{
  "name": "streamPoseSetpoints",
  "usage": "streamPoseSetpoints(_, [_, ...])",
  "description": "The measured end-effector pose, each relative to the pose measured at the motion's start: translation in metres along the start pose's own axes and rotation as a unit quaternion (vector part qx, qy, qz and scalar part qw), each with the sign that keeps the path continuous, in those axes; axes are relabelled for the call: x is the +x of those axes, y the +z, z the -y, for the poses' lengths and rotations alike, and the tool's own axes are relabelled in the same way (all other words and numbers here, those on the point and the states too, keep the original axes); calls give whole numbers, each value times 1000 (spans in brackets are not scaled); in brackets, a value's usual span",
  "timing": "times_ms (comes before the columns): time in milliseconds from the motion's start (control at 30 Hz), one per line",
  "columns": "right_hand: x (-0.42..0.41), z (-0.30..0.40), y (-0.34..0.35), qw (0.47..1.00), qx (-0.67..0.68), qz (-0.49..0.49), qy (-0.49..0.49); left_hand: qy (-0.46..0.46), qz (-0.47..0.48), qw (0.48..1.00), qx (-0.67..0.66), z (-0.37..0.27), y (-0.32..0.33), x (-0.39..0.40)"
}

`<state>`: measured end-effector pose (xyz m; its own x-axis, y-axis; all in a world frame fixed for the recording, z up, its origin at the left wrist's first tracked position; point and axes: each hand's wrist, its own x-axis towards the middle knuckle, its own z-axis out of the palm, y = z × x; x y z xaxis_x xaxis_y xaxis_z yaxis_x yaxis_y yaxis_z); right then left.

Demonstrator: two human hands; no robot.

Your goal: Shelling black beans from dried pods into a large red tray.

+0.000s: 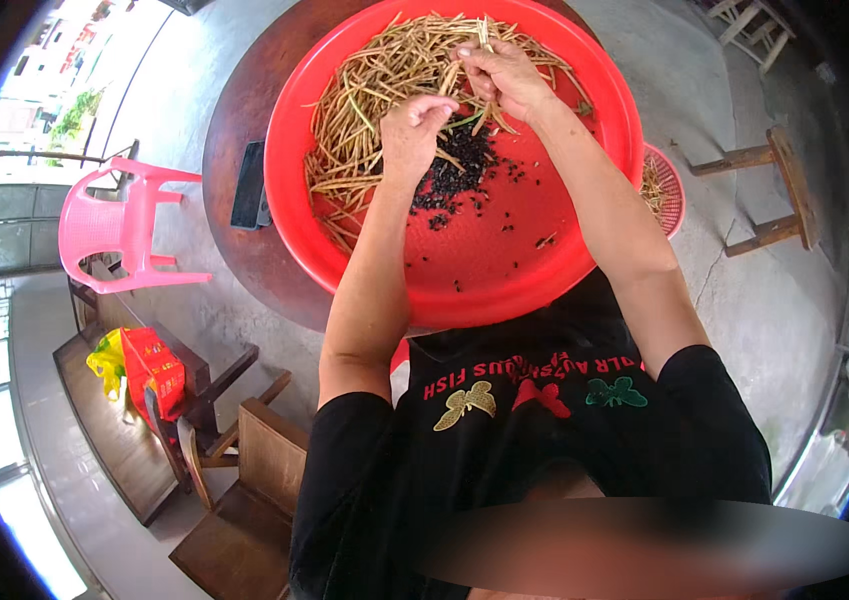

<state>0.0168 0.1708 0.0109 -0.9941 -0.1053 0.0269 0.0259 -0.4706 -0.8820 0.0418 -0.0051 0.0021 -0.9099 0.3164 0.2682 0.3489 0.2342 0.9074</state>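
Observation:
A wide red plastic basin [499, 262] holds a heap of dry tan bean pods [357, 112], with a few greenish ones among them. Small black beans [462, 165] lie loose in its middle, and some are scattered toward me. My right hand [507, 79] is over the pods at the far side, pinching a pale split bean pod [483, 34] that sticks up past the fingers. Lower and to the left, my left hand [413, 135] hovers at the edge of the bean pile, thumb and fingertips drawn together. Whether anything is between them is too small to tell.
The basin stands on a round brown table [244, 262] beside a dark phone [248, 184]. A pink basket [672, 191] with pod pieces sits below right. Around are a pink plastic chair [120, 225], wooden chairs [267, 465], a wooden stool [788, 187] and a red bag [158, 367].

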Motion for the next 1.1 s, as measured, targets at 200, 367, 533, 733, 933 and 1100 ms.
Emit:
streamPoseSetpoints(200, [-8,11,3,991,-119,55,38,-145,59,959,-237,2,1,3])
streamPoseSetpoints(367, [-7,4,2,979,-186,61,56,-191,137,935,-264,3,-5,5])
streamPoseSetpoints(533, [-7,3,1,971,-190,121,83,-238,142,902,-332,12,-3,3])
streamPoseSetpoints(733, [-6,-2,1,970,-197,112,85,-190,98,940,-266,17,-2,4])
streamPoseSetpoints(933, [-4,-9,4,967,-228,86,75,-185,83,947,-249,19,1,4])
streamPoseSetpoints(1100, [-7,-5,7,977,-174,112,49,-173,78,922,-338,18,0,5])
